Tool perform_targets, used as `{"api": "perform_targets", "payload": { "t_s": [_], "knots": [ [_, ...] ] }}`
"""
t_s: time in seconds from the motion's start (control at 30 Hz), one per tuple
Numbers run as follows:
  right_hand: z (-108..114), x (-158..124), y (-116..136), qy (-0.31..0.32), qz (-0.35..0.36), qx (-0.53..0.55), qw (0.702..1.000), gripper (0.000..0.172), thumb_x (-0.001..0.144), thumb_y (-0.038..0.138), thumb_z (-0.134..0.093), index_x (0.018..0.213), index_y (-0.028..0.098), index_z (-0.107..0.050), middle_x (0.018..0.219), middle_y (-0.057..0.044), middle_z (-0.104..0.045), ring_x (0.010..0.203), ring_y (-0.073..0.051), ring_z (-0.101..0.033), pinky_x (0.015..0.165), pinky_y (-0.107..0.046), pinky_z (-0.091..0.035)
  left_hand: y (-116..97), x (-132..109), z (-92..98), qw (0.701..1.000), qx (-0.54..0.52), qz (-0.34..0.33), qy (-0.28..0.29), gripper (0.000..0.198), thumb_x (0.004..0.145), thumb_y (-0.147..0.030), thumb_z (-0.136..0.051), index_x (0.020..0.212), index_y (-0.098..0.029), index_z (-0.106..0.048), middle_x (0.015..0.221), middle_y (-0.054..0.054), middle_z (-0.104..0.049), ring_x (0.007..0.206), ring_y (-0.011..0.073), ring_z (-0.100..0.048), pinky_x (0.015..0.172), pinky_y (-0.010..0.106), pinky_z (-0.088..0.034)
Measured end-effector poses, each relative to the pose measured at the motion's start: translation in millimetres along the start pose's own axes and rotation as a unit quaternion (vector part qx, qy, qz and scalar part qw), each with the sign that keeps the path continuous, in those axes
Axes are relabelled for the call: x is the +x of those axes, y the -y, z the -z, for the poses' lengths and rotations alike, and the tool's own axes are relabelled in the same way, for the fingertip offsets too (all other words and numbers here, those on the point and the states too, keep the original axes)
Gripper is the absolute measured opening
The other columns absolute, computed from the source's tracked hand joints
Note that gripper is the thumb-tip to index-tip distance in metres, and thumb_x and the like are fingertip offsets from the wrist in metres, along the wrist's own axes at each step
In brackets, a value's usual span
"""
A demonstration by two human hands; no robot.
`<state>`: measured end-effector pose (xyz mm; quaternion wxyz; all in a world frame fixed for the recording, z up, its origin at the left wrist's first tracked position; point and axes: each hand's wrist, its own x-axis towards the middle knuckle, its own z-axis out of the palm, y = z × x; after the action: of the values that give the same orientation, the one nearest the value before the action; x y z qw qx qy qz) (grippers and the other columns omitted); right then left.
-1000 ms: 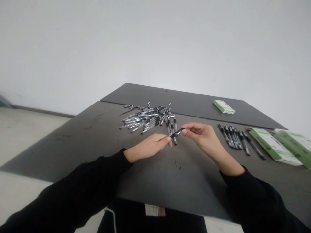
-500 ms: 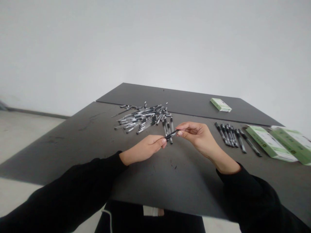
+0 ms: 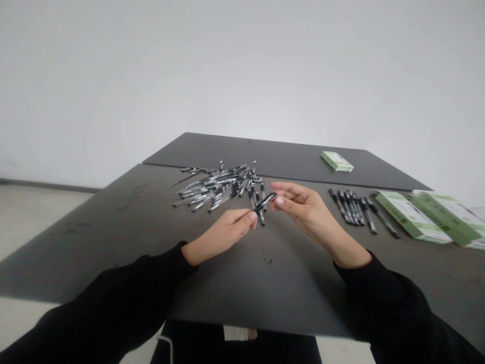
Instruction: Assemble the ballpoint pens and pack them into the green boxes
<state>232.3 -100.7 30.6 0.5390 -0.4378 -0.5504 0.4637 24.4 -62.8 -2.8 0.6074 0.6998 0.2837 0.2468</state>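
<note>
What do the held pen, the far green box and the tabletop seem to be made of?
Held pen: probably smooth plastic, judging by the bright glints along its dark body.
Far green box: likely thin printed card, given its flat faces and straight edges; gloss is unclear.
Tabletop: dark, mostly matte with soft sheen, perhaps laminate; the look leaves it open.

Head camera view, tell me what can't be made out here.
All in the head view:
Held pen: lower end, hidden by the left hand.
Right hand: whether its fingertips touch the pen, too small.
Pen pile: exact count, hidden by overlap.
Far green box: lettering, too small and blurred.
Rightmost green box: one end, cut off by right edge.
</note>
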Motion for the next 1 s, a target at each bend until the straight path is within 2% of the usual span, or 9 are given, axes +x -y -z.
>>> {"api": "perform_targets", "payload": {
  "t_s": [0.13, 0.23, 0.3, 0.4, 0.47, 0.57, 0.67, 0.77, 1.0],
  "knots": [
    [-9.9, -2.2, -4.4, 0.079, -0.03, -0.03, 0.996, 0.028, 0.076, 0.042, -0.08, 0.091, 0.018, -0.074, 0.084, -0.003, -0.072, 0.074, -0.013, -0.063, 0.077, -0.03, -0.052, 5.4, 2.3, 1.8, 0.995, -0.098, 0.026, 0.018, 0.036, 0.093, -0.05, -0.044, 0.08, -0.018, -0.05, 0.055, -0.01, -0.026, 0.044, 0.0059, -0.02, 0.044, 0.022, -0.017],
    [-16.8, -2.3, -9.6, 0.139, -0.009, -0.057, 0.989, 0.029, 0.086, 0.045, -0.069, 0.085, 0.016, -0.071, 0.079, -0.003, -0.069, 0.074, -0.013, -0.061, 0.073, -0.029, -0.05, 10.2, 4.2, 4.7, 0.996, -0.087, -0.002, 0.014, 0.037, 0.093, -0.05, -0.043, 0.08, -0.017, -0.052, 0.055, -0.008, -0.03, 0.045, 0.0068, -0.025, 0.045, 0.023, -0.021],
    [-19.3, -2.1, -14.2, 0.155, 0.009, -0.064, 0.986, 0.027, 0.09, 0.043, -0.065, 0.087, 0.016, -0.069, 0.08, -0.003, -0.068, 0.074, -0.013, -0.061, 0.07, -0.028, -0.049, 14.3, 5.4, 5.5, 0.998, -0.063, -0.029, 0.012, 0.038, 0.094, -0.05, -0.043, 0.081, -0.016, -0.054, 0.058, -0.006, -0.037, 0.049, 0.0082, -0.032, 0.049, 0.024, -0.027],
    [-21.5, -3.6, -20.4, 0.126, 0.052, -0.099, 0.986, 0.021, 0.092, 0.038, -0.063, 0.092, 0.017, -0.067, 0.076, -0.002, -0.065, 0.072, -0.014, -0.06, 0.069, -0.029, -0.049, 19.3, 6.5, 4.3, 0.997, -0.037, -0.059, 0.014, 0.042, 0.095, -0.053, -0.041, 0.078, -0.016, -0.055, 0.067, -0.001, -0.048, 0.06, 0.0114, -0.044, 0.06, 0.027, -0.037],
    [-23.1, -6.3, -21.5, 0.092, 0.101, -0.17, 0.976, 0.015, 0.093, 0.032, -0.062, 0.091, 0.018, -0.067, 0.077, -0.002, -0.064, 0.073, -0.014, -0.059, 0.07, -0.031, -0.049, 19.1, 6.3, 2.8, 0.997, -0.037, -0.071, 0.007, 0.048, 0.096, -0.057, -0.038, 0.076, -0.017, -0.055, 0.073, 0.002, -0.053, 0.07, 0.0146, -0.049, 0.07, 0.031, -0.042],
    [-27.0, -11.2, -19.6, 0.054, 0.2, -0.279, 0.938, 0.013, 0.095, 0.023, -0.058, 0.087, 0.018, -0.066, 0.088, -0.006, -0.065, 0.082, -0.016, -0.06, 0.074, -0.031, -0.049, 12.3, 3.6, 1.5, 0.995, -0.058, -0.084, -0.011, 0.056, 0.095, -0.065, -0.033, 0.087, -0.017, -0.061, 0.088, 0.007, -0.062, 0.087, 0.0197, -0.055, 0.084, 0.036, -0.045],
    [-33.7, -15.4, -19.3, 0.042, 0.28, -0.343, 0.896, 0.009, 0.094, 0.018, -0.058, 0.089, 0.017, -0.066, 0.101, -0.01, -0.062, 0.091, -0.018, -0.059, 0.077, -0.032, -0.05, 3.5, -0.8, 0.5, 0.992, -0.078, -0.099, -0.016, 0.068, 0.091, -0.075, -0.029, 0.095, -0.017, -0.063, 0.098, 0.01, -0.066, 0.098, 0.0234, -0.058, 0.089, 0.038, -0.046],
    [-42.3, -18.9, -22.8, 0.027, 0.307, -0.39, 0.868, 0.008, 0.092, 0.017, -0.059, 0.094, 0.016, -0.067, 0.102, -0.01, -0.055, 0.086, -0.018, -0.056, 0.075, -0.033, -0.05, 0.2, -5.0, -2.3, 0.992, -0.063, -0.101, -0.03, 0.07, 0.09, -0.077, -0.03, 0.092, -0.016, -0.063, 0.096, 0.011, -0.068, 0.101, 0.025, -0.06, 0.087, 0.037, -0.049],
    [-52.6, -23.0, -24.0, 0.038, 0.314, -0.419, 0.851, 0.013, 0.094, 0.018, -0.056, 0.095, 0.015, -0.069, 0.093, -0.009, -0.054, 0.083, -0.02, -0.053, 0.07, -0.034, -0.048, 1.1, -4.5, -10.9, 0.992, -0.036, -0.113, -0.049, 0.062, 0.095, -0.068, -0.033, 0.092, -0.016, -0.067, 0.093, 0.009, -0.071, 0.102, 0.0231, -0.064, 0.089, 0.035, -0.052]
  ]
}}
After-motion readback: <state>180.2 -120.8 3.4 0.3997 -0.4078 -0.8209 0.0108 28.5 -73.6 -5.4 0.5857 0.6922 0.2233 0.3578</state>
